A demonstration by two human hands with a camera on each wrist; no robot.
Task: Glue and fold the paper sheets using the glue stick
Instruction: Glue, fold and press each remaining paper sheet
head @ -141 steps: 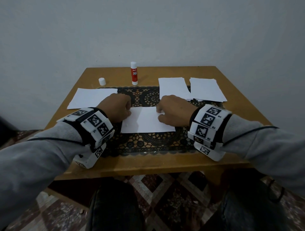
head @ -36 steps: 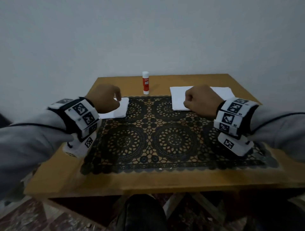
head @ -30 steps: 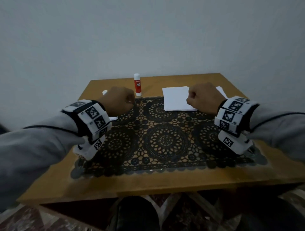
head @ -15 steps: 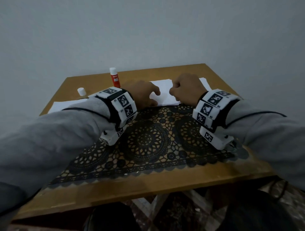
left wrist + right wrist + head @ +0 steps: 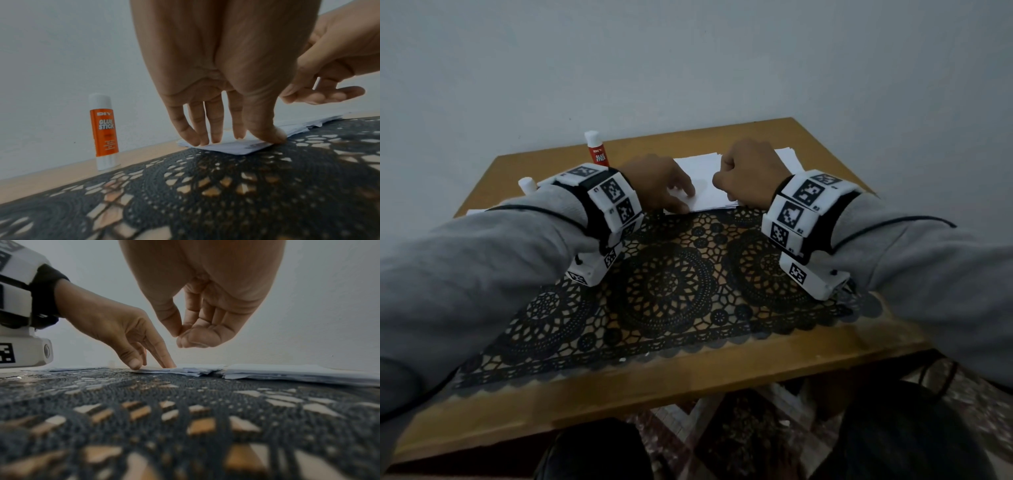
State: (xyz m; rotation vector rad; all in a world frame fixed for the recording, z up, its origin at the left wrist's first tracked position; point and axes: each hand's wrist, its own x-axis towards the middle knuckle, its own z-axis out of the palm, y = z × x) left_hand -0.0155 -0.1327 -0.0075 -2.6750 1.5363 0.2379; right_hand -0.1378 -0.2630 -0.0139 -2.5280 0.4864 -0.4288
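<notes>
Your left hand (image 5: pixel 657 185) presses straight fingertips (image 5: pixel 265 134) on the paper stack (image 5: pixel 709 195) at the lace mat's (image 5: pixel 667 284) far edge; your right hand (image 5: pixel 750 171) hovers, curled, empty. Thin, floppy sheets: pinch one corner.

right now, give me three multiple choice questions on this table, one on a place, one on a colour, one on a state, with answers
1. Where does the glue stick stand?
A. on the bare wood behind the lace mat
B. on the paper stack
C. in the left hand

2. What colour is the glue stick's label?
A. blue
B. orange-red
C. green

3. What is the left hand doing?
A. holding the loose cap
B. lying idle on the mat
C. pressing its fingertips on the paper stack

Answers:
1. A, the left wrist view shows it upright on the table past the mat.
2. B, the label is orange-red between white ends.
3. C, fingers and thumb touch the stack's near corner.
</notes>
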